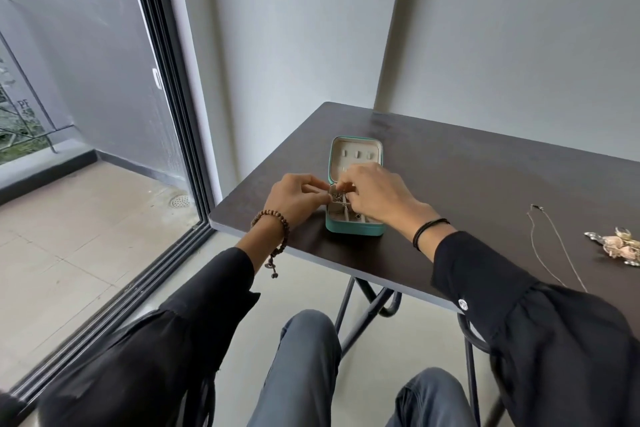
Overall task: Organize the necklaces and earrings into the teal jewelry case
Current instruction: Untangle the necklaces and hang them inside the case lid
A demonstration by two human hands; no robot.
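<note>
The teal jewelry case lies open on the dark table, its cream lid laid back. Both hands meet over the case's far left compartment. My left hand and my right hand pinch a bunched silver chain necklace just above that compartment. Small dark pieces lie in the near compartments, partly hidden by my right hand. A thin silver chain necklace lies loose on the table to the right. Beside it at the right edge sits a cluster of pink and silver earrings.
The table's left edge and near edge lie close to the case. A sliding glass door stands to the left, with a tiled balcony beyond. Grey walls close the table's far side. My knees and the table's metal legs are below.
</note>
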